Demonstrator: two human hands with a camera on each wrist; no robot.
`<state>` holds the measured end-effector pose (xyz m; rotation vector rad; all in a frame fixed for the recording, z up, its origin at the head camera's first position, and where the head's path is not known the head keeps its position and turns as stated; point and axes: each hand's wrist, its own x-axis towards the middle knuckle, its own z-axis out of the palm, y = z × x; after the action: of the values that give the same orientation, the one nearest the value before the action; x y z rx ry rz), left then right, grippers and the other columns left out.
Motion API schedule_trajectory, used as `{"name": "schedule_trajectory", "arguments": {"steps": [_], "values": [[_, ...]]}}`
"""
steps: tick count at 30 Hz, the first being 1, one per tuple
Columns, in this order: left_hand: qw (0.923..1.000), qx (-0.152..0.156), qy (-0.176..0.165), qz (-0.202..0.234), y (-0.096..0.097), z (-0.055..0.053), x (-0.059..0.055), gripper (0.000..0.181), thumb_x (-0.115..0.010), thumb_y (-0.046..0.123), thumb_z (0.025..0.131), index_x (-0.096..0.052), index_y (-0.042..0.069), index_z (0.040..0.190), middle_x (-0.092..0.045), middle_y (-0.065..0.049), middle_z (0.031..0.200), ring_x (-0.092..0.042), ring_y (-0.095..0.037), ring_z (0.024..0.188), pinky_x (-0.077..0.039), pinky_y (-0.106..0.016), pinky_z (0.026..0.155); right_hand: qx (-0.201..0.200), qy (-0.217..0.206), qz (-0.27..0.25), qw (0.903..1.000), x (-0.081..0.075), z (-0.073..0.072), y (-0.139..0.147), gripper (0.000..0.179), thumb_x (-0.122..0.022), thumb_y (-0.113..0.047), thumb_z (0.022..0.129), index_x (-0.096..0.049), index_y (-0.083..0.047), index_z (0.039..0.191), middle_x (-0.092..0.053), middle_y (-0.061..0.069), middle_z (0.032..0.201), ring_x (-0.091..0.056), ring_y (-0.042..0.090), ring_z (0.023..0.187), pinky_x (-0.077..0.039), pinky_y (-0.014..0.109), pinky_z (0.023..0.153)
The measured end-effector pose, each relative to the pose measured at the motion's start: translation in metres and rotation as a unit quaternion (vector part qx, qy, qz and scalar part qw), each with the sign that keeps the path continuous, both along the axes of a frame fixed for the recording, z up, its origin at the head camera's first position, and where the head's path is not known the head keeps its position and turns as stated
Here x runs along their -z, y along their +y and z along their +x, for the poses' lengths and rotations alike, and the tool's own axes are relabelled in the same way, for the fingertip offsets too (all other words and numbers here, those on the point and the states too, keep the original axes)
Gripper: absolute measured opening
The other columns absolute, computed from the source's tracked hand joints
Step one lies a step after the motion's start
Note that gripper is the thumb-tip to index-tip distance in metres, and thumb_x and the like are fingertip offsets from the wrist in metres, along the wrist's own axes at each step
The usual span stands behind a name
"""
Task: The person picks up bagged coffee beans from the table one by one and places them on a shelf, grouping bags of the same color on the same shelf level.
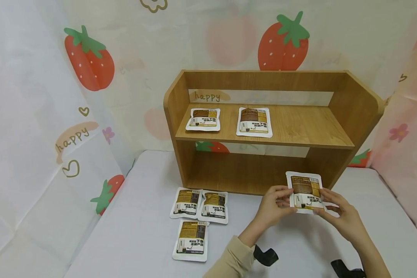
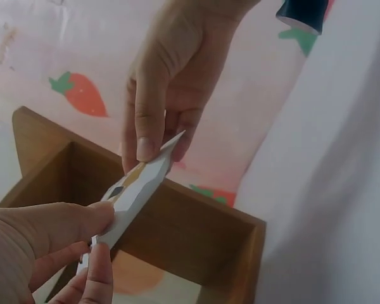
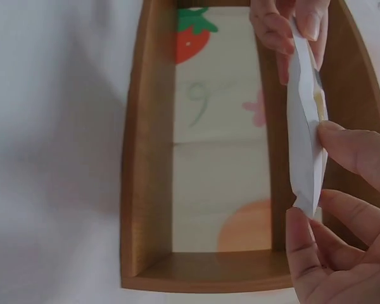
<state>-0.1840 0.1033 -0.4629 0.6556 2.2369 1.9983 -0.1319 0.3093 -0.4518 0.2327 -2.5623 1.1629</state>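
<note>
Both hands hold one flat white pouch (image 1: 305,189) with a brown and yellow printed label, raised in front of the right side of the wooden shelf. My left hand (image 1: 275,206) pinches its left edge between thumb and fingers. At the opposite edge, my right hand (image 1: 342,216) grips it the same way. Seen edge-on in the right wrist view, the pouch (image 3: 304,120) is thin, its plain white back facing the shelf. The left wrist view shows the thumb of each hand on the printed side of the pouch (image 2: 142,183).
A two-tier wooden shelf (image 1: 264,172) stands at the back of the white table (image 1: 132,239). On its upper board lie a left pouch (image 1: 203,119) and a middle pouch (image 1: 254,122). Three more pouches, including a front one (image 1: 190,240), lie on the table at the shelf's front left.
</note>
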Motion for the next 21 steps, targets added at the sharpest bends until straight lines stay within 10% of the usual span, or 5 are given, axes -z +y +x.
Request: {"name": "schedule_trajectory", "arguments": {"steps": [8,21], "values": [[0.9995,0.003,0.032,-0.003,-0.003,-0.002,-0.016,0.055,-0.077,-0.004,0.071,-0.060,0.003,0.122,-0.051,-0.005,0.122,-0.056,0.000,0.085,-0.050,-0.012,0.075,0.001,0.038,-0.022,0.9990,-0.013,-0.002,-0.002,0.061,-0.075,-0.002,0.074,-0.052,0.000,0.130,-0.040,-0.023,0.130,-0.042,-0.015,0.102,-0.038,-0.001,0.078],[0.9962,0.019,0.083,-0.018,-0.007,-0.004,-0.053,0.057,-0.076,-0.003,0.072,-0.056,0.001,0.126,-0.049,-0.007,0.125,-0.061,-0.007,0.085,-0.050,-0.011,0.072,-0.005,0.071,-0.058,0.9957,-0.045,-0.002,-0.008,0.061,-0.072,0.007,0.074,-0.051,0.000,0.131,-0.046,-0.013,0.134,-0.048,-0.008,0.103,-0.038,0.000,0.082]]}}
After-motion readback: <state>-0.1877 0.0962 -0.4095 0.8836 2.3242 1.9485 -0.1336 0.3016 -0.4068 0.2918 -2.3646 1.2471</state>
